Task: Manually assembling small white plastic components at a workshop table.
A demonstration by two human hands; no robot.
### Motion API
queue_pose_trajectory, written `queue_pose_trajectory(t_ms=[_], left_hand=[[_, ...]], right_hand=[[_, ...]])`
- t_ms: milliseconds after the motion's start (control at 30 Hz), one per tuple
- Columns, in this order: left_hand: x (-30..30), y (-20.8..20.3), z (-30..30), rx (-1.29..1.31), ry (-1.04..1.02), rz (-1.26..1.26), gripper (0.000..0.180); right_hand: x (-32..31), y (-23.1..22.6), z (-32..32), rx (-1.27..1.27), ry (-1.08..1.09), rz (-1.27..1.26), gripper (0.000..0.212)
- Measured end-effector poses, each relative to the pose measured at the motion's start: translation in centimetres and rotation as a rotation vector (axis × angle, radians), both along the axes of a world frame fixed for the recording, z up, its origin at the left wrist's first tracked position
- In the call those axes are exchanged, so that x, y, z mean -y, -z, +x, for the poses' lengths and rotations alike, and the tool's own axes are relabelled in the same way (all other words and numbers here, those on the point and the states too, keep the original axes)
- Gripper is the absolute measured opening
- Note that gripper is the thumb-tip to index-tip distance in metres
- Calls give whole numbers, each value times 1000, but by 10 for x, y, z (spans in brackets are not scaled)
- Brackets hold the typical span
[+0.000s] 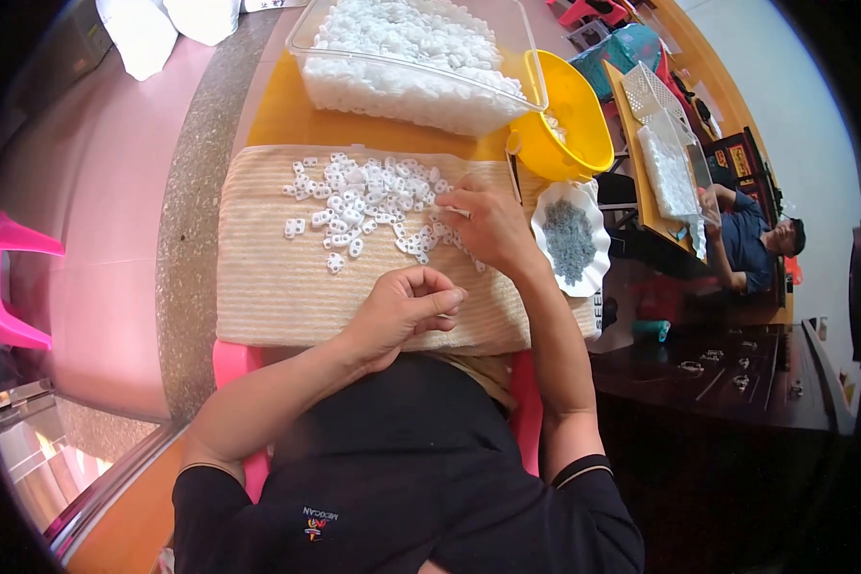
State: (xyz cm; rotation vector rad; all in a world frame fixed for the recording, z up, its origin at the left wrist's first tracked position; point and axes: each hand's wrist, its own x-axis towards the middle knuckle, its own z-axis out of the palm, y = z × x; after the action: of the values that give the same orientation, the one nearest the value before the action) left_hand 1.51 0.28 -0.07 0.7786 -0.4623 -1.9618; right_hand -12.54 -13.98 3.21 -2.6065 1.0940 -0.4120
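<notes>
Small white plastic pieces with dark holes (359,196) lie in a loose heap on a striped beige cloth (277,287) in front of me. My right hand (493,225) is at the heap's right edge, palm down, its fingers bent together among the pieces; whether a piece is between the fingertips is hard to see. Nearer to my body, my left hand (402,311) hovers over the cloth with thumb and fingers pinched. Anything in that pinch is too small or hidden to name. A white wavy-rimmed dish (598,273) of small grey parts (569,239) stands right of my right hand.
Beyond the cloth stands a clear plastic bin (411,91) full of white pieces, beside a yellow tub (588,134). Pink stools (10,277) are at left and under the cloth's near edge. A co-worker (751,239) sits at far right by another bin (668,167).
</notes>
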Motion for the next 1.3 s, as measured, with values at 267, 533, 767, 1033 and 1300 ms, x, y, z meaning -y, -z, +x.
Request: queue_pose_trajectory(t_ms=[267, 533, 767, 1033, 1300], left_hand=[[-1, 0, 0, 11, -7, 1, 11], [1, 2, -2, -1, -102, 3, 10], [1, 4, -4, 68, -356, -43, 14], [-1, -2, -5, 59, -248, -91, 13], [0, -3, 0, -107, -212, 23, 9]], right_hand=[[-2, 1, 4, -98, -43, 50, 13], [-14, 4, -7, 148, 4, 124, 11], [-58, -14, -22, 350, 22, 514, 9], [-74, -17, -32, 545, -26, 855, 10], [-84, 2, -29, 740, -21, 744, 14]])
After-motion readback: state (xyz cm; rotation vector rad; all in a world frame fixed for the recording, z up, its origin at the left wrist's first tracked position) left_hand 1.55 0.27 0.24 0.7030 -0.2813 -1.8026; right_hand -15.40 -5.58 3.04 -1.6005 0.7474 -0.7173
